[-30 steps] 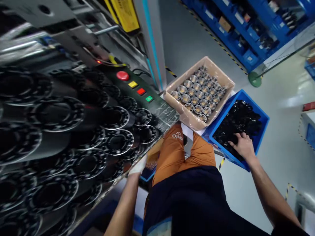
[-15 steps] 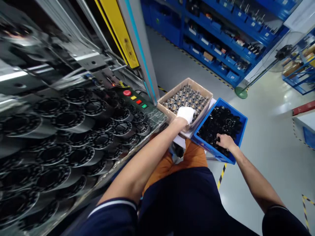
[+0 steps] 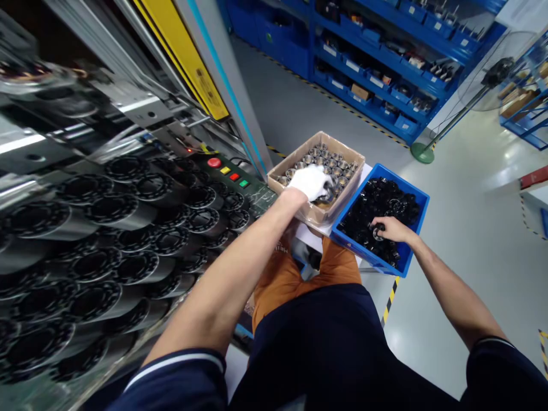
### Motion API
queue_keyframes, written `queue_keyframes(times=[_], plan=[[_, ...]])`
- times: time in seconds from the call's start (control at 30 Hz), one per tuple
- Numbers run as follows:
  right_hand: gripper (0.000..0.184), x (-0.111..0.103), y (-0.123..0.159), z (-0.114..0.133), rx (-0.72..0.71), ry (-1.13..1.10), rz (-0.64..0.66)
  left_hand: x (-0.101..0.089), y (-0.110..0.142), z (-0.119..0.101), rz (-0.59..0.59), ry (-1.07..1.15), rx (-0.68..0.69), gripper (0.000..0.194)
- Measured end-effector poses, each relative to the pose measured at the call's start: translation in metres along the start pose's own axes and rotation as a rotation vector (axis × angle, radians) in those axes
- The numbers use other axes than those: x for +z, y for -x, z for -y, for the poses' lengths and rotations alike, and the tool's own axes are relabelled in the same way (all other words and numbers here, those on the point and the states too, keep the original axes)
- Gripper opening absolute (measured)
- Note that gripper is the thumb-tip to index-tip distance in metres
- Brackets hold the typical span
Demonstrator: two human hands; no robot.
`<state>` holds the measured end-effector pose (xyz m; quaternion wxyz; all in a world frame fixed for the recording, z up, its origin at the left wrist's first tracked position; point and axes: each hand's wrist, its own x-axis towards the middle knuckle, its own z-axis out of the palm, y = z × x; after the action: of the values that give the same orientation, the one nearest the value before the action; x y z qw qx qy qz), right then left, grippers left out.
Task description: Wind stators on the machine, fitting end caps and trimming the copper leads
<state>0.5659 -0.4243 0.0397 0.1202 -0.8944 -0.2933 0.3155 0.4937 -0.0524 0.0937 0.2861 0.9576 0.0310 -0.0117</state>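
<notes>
My left hand [image 3: 310,181], in a white glove, is over the near part of a cardboard box [image 3: 314,216] with rows of shiny metal rings [image 3: 320,153]. Its fingers are closed around one metal ring [image 3: 330,187], partly covered by the glove. My bare right hand [image 3: 390,228] reaches into a blue plastic bin [image 3: 422,214] heaped with black round parts [image 3: 391,197]. Between its thumb and fingers is a black ring-shaped part [image 3: 378,230], tilted so its round face shows.
At left, many metal cylinders with black slotted ends [image 3: 124,208] crowd the machine bench. A panel with a red button [image 3: 214,162] sits beside the box. Beyond stand a yellow guard [image 3: 184,51], blue shelving [image 3: 363,71] and a fan on a green base [image 3: 422,153].
My left hand has shifted left and toward me, and a metal ring now shows in its fingers. My right hand has lifted slightly, with a black ring-shaped part visible in its grip.
</notes>
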Motion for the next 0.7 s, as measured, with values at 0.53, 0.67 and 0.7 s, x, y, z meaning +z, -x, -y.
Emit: queue_keyframes(times=[0.53,0.67,0.7], plan=[[0.042,0.018,0.096,0.154,-0.357,-0.943,-0.270,0.069,0.211,-0.058,-0.332,1.711,-0.171,0.062],[0.022,0.017,0.112,0.200,-0.605,-1.115,-0.156,0.064,0.234,-0.078,-0.358,1.798,-0.216,0.076],[0.020,0.019,0.113,0.209,-0.644,-1.083,-0.200,0.061,0.238,-0.083,-0.376,1.801,-0.258,0.075]])
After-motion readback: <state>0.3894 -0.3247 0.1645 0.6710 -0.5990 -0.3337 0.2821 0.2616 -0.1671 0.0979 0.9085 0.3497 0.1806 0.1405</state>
